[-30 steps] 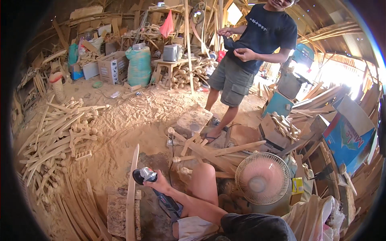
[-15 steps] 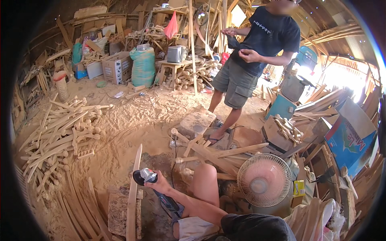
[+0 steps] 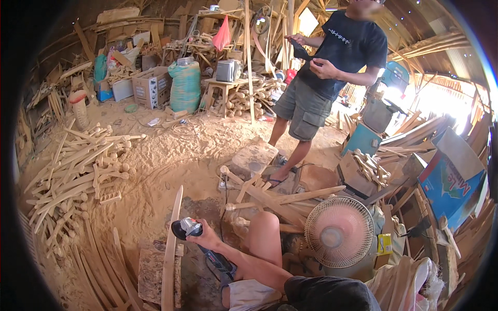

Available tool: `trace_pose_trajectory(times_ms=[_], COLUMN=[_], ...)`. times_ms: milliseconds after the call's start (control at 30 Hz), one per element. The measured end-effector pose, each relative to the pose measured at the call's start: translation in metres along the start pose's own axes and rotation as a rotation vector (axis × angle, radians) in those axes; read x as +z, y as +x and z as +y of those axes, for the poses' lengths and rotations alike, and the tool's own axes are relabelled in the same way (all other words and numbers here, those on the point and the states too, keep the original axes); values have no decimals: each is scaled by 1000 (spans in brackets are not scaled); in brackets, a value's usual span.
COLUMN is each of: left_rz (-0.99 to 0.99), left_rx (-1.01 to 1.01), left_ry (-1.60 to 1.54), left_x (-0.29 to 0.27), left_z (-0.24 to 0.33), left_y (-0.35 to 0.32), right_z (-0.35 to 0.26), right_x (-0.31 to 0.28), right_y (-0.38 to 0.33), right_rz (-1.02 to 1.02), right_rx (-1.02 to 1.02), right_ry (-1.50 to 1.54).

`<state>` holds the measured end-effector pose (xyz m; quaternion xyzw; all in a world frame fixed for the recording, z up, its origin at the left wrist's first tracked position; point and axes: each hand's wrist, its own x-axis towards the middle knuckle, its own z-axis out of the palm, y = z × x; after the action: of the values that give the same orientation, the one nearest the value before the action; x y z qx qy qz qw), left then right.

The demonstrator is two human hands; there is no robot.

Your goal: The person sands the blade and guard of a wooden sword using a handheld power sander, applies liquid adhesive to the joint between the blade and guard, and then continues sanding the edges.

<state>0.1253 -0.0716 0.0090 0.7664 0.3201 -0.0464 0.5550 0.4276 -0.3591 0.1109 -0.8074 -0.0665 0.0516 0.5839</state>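
Note:
My right hand (image 3: 207, 236) is closed around the head of an angle grinder (image 3: 190, 226). The tool's dark disc touches or nearly touches a long curved wooden blade-shaped piece (image 3: 171, 249); I cannot tell which. Its blue body (image 3: 218, 262) hangs down under my forearm. The wooden piece points away from me, its tapered tip at the far end, and lies across a worn wooden block (image 3: 150, 269). Its near end runs out of the picture at the lower edge. My left hand is not in view.
Curved wooden strips (image 3: 98, 269) and a heap of knobbed sticks (image 3: 78, 171) lie left. A fan (image 3: 340, 231) stands close on my right. A dark cord (image 3: 226, 194) runs over the sawdust. A person (image 3: 342, 57) in a dark shirt stands ahead, holding something black (image 3: 299, 51).
The standing person's hands have shifted slightly, and the black thing in them shows more plainly. My right hand and the grinder have barely moved.

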Motion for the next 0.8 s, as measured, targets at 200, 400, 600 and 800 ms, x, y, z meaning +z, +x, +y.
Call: trace_pose_trajectory(times_ms=[200, 400, 600, 800], left_rz=[4, -2, 150, 100], left_rx=[-16, 109, -223, -252], left_ry=[-8, -165, 402, 403], left_x=[-3, -48, -56, -55], left_z=[-26, -139, -87, -51], left_y=[-9, -37, -47, -66], right_z=[-4, -3, -34, -48], right_x=[-4, 19, 11, 23], right_y=[-10, -1, 18, -8], right_rz=[-63, -88, -130, -372], right_rx=[-39, -292, -325, -271], right_ry=[-54, -38, -291, -668])
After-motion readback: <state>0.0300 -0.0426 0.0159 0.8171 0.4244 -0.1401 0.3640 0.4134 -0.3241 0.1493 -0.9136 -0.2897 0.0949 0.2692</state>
